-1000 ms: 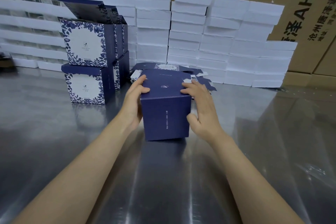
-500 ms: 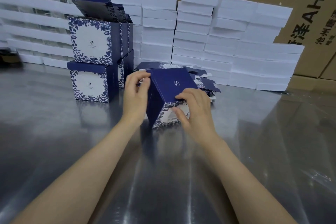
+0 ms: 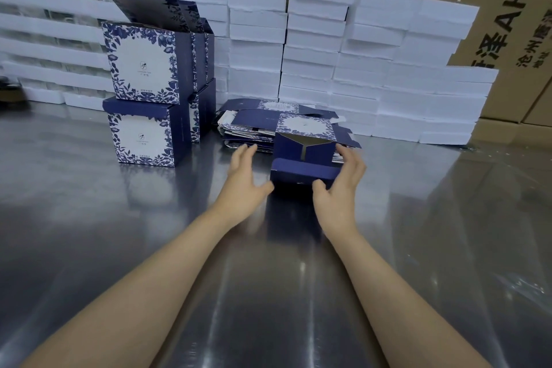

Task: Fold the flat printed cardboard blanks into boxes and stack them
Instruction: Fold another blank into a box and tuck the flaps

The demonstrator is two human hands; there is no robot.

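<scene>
My right hand grips the navy-blue cardboard box that stands on the shiny brushed-steel tabletop: thumb on its near face, fingers wrapped round its right side. My left hand is spread, fingers straight and apart, holding nothing. Its thumb is at the box's lower left corner, though motion blur stops me telling whether it touches.

The box's matt far panel shows flaps meeting along a Y-shaped gap, and a long flap lies across the near edge. Just behind it sits a loose pile of flat blue-and-white floral printed blanks.

To the left, finished floral boxes stand stacked two high, the upper ones with lids raised. Behind everything are rows of white foam slabs, rough-edged, against brown corrugated cartons with black lettering.
</scene>
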